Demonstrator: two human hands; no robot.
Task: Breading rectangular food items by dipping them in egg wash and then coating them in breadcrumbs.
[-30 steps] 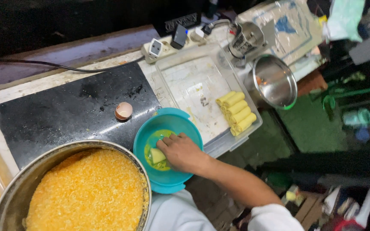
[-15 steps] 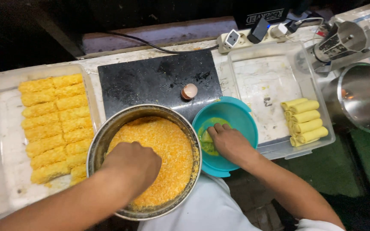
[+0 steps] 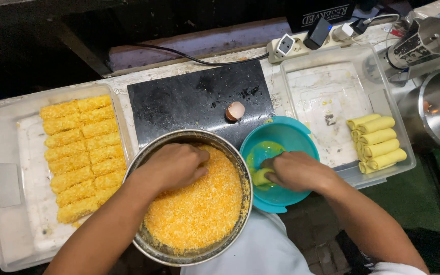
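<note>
Resting palm-down in a metal bowl [image 3: 143, 239] of orange-yellow crumbs [image 3: 199, 209], the left hand [image 3: 171, 165] is seen with its fingers curled loosely into the crumbs; whether anything is held beneath them cannot be told. The right hand [image 3: 294, 170] is lowered into a teal bowl [image 3: 301, 140] just to the right of the metal bowl, where a pale yellow roll [image 3: 260, 177] is gripped by the bent fingertips and is lying in yellow liquid [image 3: 262, 152]. Both bowls are set at the near edge of a black board [image 3: 189, 99], on which half an eggshell [image 3: 235, 110] is placed, open side up. To the left, a clear tray [image 3: 6, 153] is filled with rows of crumb-coated rolls [image 3: 82, 153]. To the right, a second clear tray [image 3: 327, 91] is occupied by a small stack of uncoated rolls [image 3: 378, 142] at its near right corner. A white power strip [image 3: 291, 45] is laid behind the board.
</note>
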